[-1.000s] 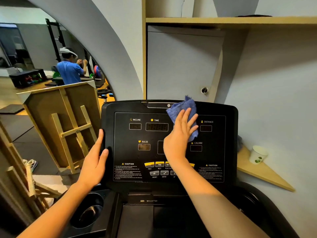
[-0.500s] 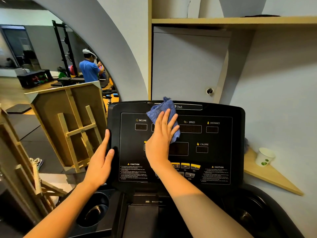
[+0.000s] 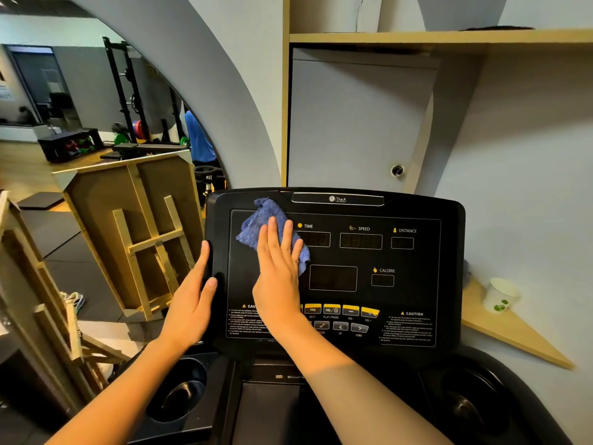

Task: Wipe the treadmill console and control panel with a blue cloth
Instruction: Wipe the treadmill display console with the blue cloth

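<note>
The black treadmill console [image 3: 417, 284] faces me, with dark displays labelled TIME, SPEED, DISTANCE and CALORIE and a row of yellow buttons [image 3: 349, 310] below. A crumpled blue cloth [image 3: 256, 224] lies flat against the upper left of the panel, over the leftmost display. My right hand [image 3: 278, 268] presses it there with flat fingers, held together. My left hand [image 3: 192, 300] grips the console's left edge, thumb on the front face.
Cup holders sit at the lower left [image 3: 179, 396] and lower right [image 3: 471, 403]. A paper cup [image 3: 500, 295] stands on a wooden corner shelf [image 3: 513, 338] to the right. Wooden easels and a board [image 3: 134, 232] lean at the left. A person in blue [image 3: 199, 139] stands far back.
My right hand has slid the cloth leftward across the panel, from the middle displays to the upper left corner. My left hand has stayed on the console's left edge.
</note>
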`<state>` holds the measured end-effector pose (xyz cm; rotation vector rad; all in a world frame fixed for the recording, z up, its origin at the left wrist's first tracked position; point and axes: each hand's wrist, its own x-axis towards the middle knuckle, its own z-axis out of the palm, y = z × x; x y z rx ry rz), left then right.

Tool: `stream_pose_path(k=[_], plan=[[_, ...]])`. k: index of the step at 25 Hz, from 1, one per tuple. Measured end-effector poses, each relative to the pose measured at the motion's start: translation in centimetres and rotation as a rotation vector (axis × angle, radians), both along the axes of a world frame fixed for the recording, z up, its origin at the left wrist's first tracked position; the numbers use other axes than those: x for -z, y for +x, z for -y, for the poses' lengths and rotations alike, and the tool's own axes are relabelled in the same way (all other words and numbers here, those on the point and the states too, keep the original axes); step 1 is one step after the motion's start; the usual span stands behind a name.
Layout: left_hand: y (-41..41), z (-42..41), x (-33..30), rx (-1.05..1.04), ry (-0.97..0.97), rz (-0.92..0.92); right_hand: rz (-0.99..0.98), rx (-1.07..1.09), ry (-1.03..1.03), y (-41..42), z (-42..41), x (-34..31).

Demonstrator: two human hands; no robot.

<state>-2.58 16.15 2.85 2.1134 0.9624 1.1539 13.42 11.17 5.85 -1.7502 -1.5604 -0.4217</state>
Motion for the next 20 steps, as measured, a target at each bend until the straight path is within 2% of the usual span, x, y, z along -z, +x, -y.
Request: stream_pose_path(k=[10, 15, 20], plan=[[-0.2, -0.2, 0.3, -0.006, -0.015, -0.002, 0.155, -0.245, -0.021, 1.5, 3.8, 5.5], [-0.2, -0.1, 0.3, -0.010, -0.003, -0.025, 0.290, -0.290, -0.022, 4.0, 5.6, 6.9], [-0.2, 0.0, 0.3, -0.017, -0.010, -0.031, 0.322, -0.285, -0.065, 6.7, 7.4, 7.8]])
